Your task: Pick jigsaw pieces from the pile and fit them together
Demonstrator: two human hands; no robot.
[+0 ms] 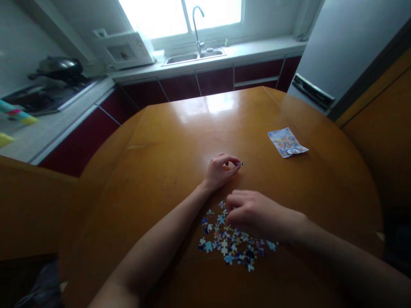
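My left hand pinches one puzzle piece mid-frame, right hand curled, grip unclear, on the pile; I'd keep that pinch light.

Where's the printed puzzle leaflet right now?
The leaflet lies flat on the wooden table, far right in the head view, apart from the left hand and the loose puzzle pieces.

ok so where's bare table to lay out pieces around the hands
Bare: the wide table stretch left of the left hand, and the far strip towards the counter, beside the printed card. Crowded: the loose puzzle pieces under the right hand.
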